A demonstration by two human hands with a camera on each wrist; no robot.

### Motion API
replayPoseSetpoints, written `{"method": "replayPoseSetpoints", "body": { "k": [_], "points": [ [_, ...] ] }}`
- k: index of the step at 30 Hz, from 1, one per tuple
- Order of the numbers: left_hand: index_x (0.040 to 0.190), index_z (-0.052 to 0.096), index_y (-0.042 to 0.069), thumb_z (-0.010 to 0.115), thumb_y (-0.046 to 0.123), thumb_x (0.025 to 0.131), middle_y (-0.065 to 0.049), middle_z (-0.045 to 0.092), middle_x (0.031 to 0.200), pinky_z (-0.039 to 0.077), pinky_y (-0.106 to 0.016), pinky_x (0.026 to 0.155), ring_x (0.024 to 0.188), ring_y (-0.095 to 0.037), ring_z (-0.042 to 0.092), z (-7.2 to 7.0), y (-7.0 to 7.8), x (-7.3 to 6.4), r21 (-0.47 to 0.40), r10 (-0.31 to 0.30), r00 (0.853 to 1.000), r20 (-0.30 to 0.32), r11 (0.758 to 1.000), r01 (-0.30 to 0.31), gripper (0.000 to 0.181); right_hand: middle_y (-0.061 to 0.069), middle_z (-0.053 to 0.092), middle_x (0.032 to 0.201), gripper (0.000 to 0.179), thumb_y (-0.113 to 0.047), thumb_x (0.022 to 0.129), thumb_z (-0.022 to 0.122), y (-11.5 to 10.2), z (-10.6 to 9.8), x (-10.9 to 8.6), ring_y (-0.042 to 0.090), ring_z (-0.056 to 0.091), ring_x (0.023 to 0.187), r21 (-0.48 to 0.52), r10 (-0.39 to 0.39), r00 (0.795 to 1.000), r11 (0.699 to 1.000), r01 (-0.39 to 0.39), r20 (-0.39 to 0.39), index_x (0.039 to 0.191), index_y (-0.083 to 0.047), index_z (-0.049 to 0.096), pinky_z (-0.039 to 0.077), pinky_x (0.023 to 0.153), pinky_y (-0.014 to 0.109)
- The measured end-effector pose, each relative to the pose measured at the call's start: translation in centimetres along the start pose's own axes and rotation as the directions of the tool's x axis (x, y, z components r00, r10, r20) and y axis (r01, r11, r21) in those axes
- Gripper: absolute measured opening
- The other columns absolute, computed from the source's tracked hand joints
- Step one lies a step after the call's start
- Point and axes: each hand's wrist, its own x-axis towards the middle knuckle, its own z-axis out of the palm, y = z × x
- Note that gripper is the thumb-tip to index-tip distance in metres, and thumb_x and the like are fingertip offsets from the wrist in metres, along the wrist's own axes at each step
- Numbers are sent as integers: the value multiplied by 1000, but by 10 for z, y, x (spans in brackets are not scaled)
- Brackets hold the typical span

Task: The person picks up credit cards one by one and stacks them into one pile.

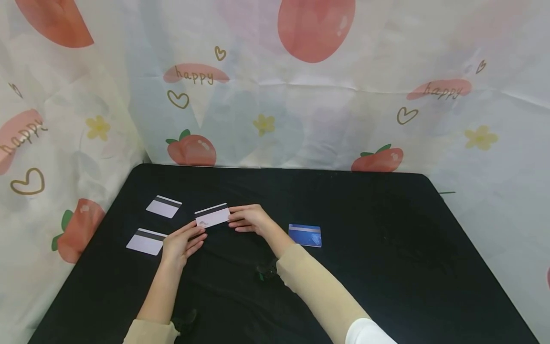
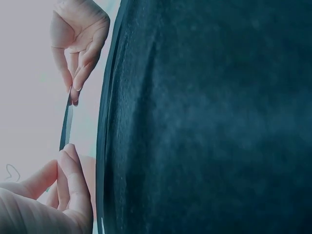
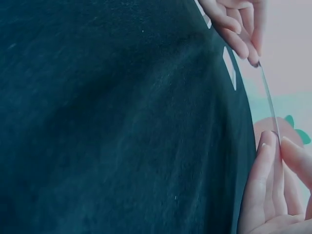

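Between the two hands is a white card with a dark magnetic stripe, lifted off the table and seen nearly edge-on in both wrist views. The left hand pinches its lower left corner between thumb and fingertips. At the card's right end, the right hand pinches the edge the same way. One striped white card lies on the table farther back on the left. Another white card lies just left of the left hand, its right corner close to or behind that hand.
A blue card with a pale stripe lies beyond the right forearm. Black cloth covers the table. A patterned curtain hangs along its back and left sides.
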Motion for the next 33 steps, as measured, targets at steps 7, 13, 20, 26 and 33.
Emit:
{"method": "replayPoseSetpoints", "body": {
  "k": [7,13,20,26,33],
  "points": [
    [133,47,2,57,6,89,6,67,73,55,-23,66,67,-9,67,10,-2,1,13,9,1000,9,1000,-10,45,9,70,88,31,-6,78,70,-1,-9,-8,15,67,68,2,-14,1000,1000,14,-28,109,-10,68,56,59,26],
    [131,49,3,60,7,88,4,67,74,55,-24,66,67,-11,68,19,-3,2,16,3,1000,11,1000,-3,45,10,70,86,32,-4,78,69,-2,-17,-14,14,67,66,16,-24,999,1000,24,-45,110,-7,67,56,58,26],
    [129,51,3,62,7,86,2,68,77,56,-26,66,68,-13,68,30,-5,2,24,-3,999,38,1000,2,45,12,70,89,33,-3,79,68,0,-28,-22,15,67,68,18,-25,997,999,27,-75,111,-6,66,56,60,27],
    [128,51,2,62,7,86,0,69,79,56,-27,66,69,-15,68,39,-9,1,40,-8,998,59,999,6,44,13,69,92,34,-4,79,68,4,-38,-28,15,68,69,20,-25,995,999,27,-97,113,-7,66,56,61,27],
    [125,54,2,62,5,85,-2,69,80,56,-27,64,68,-15,68,52,-13,0,53,-11,998,67,999,8,41,12,69,90,34,-2,80,67,9,-48,-36,15,67,67,28,-36,989,999,40,-141,114,-5,64,56,59,27]
  ]
}}
